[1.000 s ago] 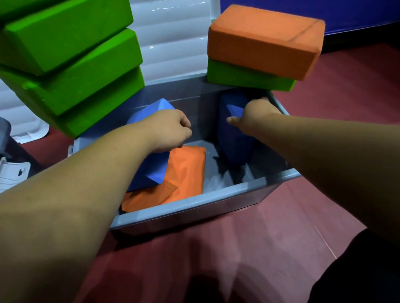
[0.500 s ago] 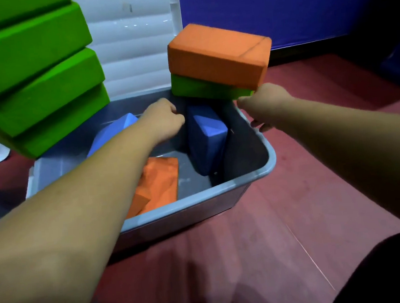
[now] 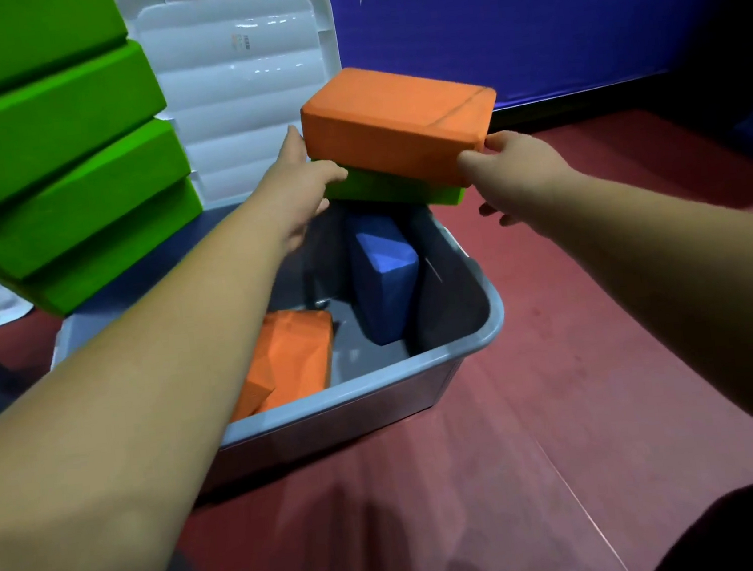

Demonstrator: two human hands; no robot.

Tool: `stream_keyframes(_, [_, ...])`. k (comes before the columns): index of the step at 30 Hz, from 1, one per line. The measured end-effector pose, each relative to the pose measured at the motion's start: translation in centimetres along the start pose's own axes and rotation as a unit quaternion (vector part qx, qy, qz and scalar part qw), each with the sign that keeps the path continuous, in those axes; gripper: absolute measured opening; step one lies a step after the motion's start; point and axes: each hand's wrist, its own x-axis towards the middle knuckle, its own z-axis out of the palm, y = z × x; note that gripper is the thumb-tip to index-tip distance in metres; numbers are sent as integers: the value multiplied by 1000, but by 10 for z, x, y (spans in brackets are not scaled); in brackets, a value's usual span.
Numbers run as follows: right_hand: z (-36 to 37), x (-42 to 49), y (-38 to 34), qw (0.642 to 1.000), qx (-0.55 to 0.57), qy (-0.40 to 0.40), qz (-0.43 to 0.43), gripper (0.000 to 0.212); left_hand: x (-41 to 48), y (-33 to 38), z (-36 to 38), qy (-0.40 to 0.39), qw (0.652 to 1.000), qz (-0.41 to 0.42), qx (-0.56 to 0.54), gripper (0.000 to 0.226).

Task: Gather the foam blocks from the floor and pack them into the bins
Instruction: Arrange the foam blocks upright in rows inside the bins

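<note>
An orange foam block (image 3: 399, 122) lies on a green foam block (image 3: 383, 189), both perched over the far right corner of the grey bin (image 3: 376, 392). My left hand (image 3: 297, 186) grips the stack's left end, thumb up against the orange block. My right hand (image 3: 511, 169) holds the right end, thumb on the orange block's corner and fingers curled under. Inside the bin a blue block (image 3: 385, 275) stands on end and an orange block (image 3: 289, 359) lies flat.
Three green blocks (image 3: 50, 157) are stacked at the upper left, overhanging the bin's left side. A white bin lid (image 3: 241, 81) leans upright behind the bin. A blue wall panel (image 3: 523, 23) runs along the back. Red floor (image 3: 579, 333) lies to the right.
Both hands left the blue blocks inside the bin and rose to the orange-and-green stack on the far corner, taking hold of its two ends. The view shifted left.
</note>
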Motion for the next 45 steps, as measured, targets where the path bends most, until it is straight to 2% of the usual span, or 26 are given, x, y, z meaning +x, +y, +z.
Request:
stream_keyframes(3, [-2, 0, 2, 998, 61, -11, -4, 46, -2, -2, 7, 1, 999, 26, -40, 43])
stream_keyframes(5, [1, 0, 4, 995, 101, -6, -10, 49, -2, 0, 6, 22, 995, 25, -98, 34])
stream_keyframes(7, [4, -1, 5, 992, 126, 15, -22, 44, 0, 2, 2, 37, 988, 13, -150, 48])
stream_keyframes(9, [5, -2, 3, 988, 139, 54, -27, 38, -3, 6, -1, 39, 982, -2, -184, 78])
stream_keyframes(10, [4, -2, 2, 986, 147, 75, -28, 42, -5, 6, -3, 43, 981, 1, -187, 79])
stream_keyframes(13, [0, -1, -3, 975, 186, 121, -19, 52, -12, 9, -6, 46, 982, 3, -181, 53])
stream_keyframes(16, [-4, 0, -8, 966, 215, 145, 9, 49, -22, 9, -6, 73, 984, -3, -163, 70])
stream_keyframes(18, [-5, -3, -12, 963, 227, 140, 33, 55, -31, 8, -5, 75, 989, -31, -123, 75])
stream_keyframes(20, [-5, -7, -13, 964, 239, 115, 38, 57, -42, 3, -6, 40, 991, -86, -89, 79])
stream_keyframes(23, [-4, -12, -13, 961, 261, 92, 17, 40, -54, -8, -14, -34, 982, -172, -65, 93])
stream_keyframes(28, [-7, -17, -12, 966, 241, 70, -58, 38, -63, -36, -33, -186, 936, -298, 14, 116])
stream_keyframes(31, [-6, -20, -3, 979, 176, 50, -93, 44, -64, -46, -33, -291, 890, -337, 96, 104])
stream_keyframes(33, [-6, -22, 3, 984, 134, 43, -111, 50, -66, -50, -26, -325, 868, -350, 134, 95])
stream_keyframes(36, [-7, -23, 3, 989, 84, 28, -119, 49, -63, -54, -9, -287, 884, -346, 128, 87])
stream_keyframes(40, [-5, -24, 0, 990, -4, -2, -140, 44, -64, -53, 18, -240, 919, -281, 141, 52])
stream_keyframes(41, [-3, -24, -1, 991, -15, -20, -133, 47, -64, -54, 23, -231, 925, -264, 144, 50])
stream_keyframes(45, [-6, -27, -6, 990, -38, -72, -118, 57, -62, -61, 29, -191, 947, -228, 120, 86])
